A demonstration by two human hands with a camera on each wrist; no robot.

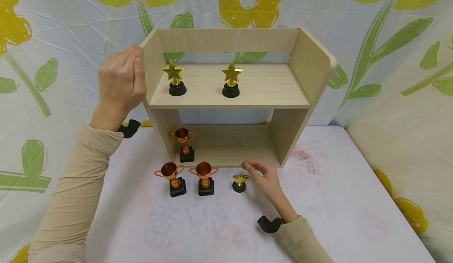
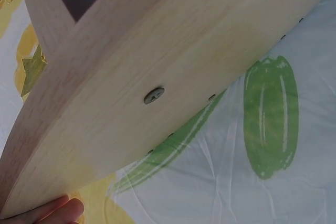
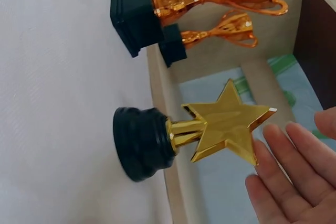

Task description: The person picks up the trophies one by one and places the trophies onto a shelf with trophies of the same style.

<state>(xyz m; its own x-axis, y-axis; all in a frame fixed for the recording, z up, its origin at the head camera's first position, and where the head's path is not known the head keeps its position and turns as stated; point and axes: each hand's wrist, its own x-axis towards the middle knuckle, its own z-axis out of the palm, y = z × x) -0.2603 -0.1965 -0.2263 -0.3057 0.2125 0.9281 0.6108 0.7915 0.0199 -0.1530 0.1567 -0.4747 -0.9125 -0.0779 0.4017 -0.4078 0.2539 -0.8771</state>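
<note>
My left hand [image 1: 122, 76] grips the upper left side panel of a pale wooden two-tier shelf [image 1: 230, 106]; in the left wrist view only its fingertips [image 2: 65, 211] show at the panel's edge. Just right of a gold star trophy [image 1: 239, 182] on the table is my right hand [image 1: 263, 176], holding nothing. Its fingers [image 3: 283, 169] are extended beside the star in the right wrist view; whether they touch it, I cannot tell. Two bronze cup trophies, one left [image 1: 173, 179] and one nearer the star [image 1: 205, 178], stand on the table before the shelf.
On the upper tier stand a left star trophy [image 1: 174, 78] and a middle one [image 1: 231, 80]. A bronze cup trophy [image 1: 184, 145] occupies the lower tier's left end. White cloth covers the table [image 1: 339, 200], and a flower-print sheet [image 1: 354, 58] hangs behind.
</note>
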